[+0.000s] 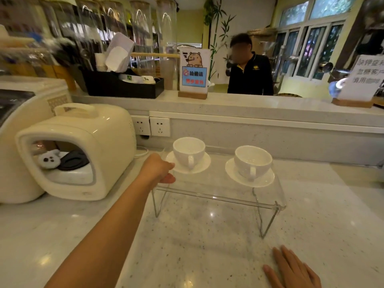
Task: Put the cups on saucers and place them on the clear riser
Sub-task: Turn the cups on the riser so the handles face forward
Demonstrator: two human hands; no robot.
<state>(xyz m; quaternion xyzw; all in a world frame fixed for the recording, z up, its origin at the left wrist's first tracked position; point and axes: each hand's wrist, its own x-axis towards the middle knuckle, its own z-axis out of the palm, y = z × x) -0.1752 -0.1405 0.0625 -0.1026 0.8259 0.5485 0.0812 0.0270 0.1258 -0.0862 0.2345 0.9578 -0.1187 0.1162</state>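
In the head view, I saw both white cups seated on saucers on the clear riser (218, 190), which stood near the tabletop's (207, 256) back edge. The left cup (188, 151) on its saucer (202, 165) sat at the riser's left end; the right cup (252, 161) and saucer (264, 179) sat toward its right end. My left hand (158, 169) had its fingers (168, 179) curled on the riser's left edge, touching that saucer's rim. My right hand (295, 271) lay flat and empty near the front edge. I judged the china smooth, breakable and loose on its saucer; hold the saucer rim, level.
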